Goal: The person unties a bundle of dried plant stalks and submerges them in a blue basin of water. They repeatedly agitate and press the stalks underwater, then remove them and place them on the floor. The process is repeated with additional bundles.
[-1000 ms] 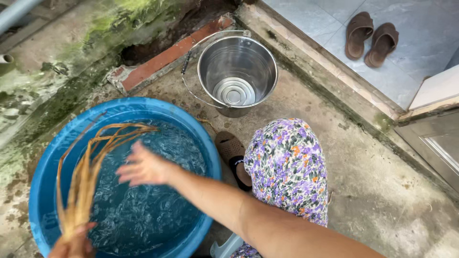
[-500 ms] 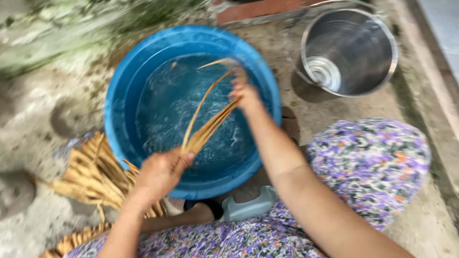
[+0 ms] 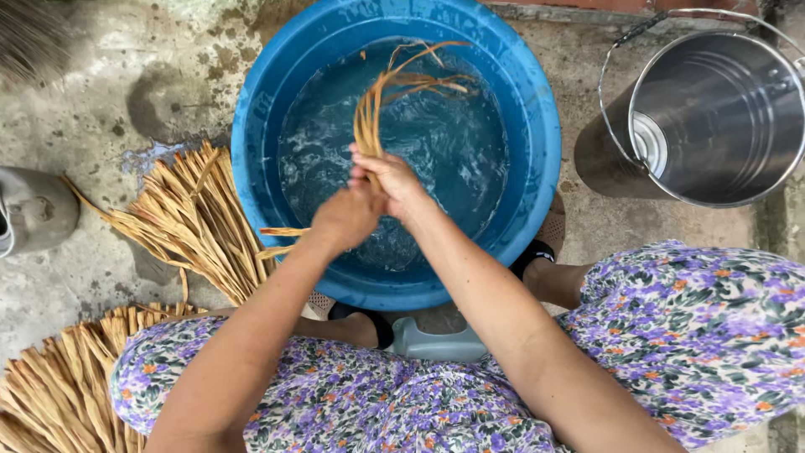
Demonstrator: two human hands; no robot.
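Both my hands meet over a blue plastic tub [image 3: 537,168] of water. My left hand [image 3: 345,220] and my right hand [image 3: 392,181] are closed together on a bunch of tan straw strips [image 3: 394,92]. The strips bend up and away across the water, their far ends curling near the tub's far side. A few short ends stick out to the left below my left hand.
A fan of dry straw strips [image 3: 189,220] lies on the wet concrete left of the tub, with more straw [image 3: 59,394] at the bottom left. A steel bucket [image 3: 713,126] with a wire handle stands at the right. A grey object [image 3: 38,210] sits at the left edge.
My hands have come together on the straw bunch; earlier my right hand was out at the strips' far end. The view has shifted so the tub sits in the middle.
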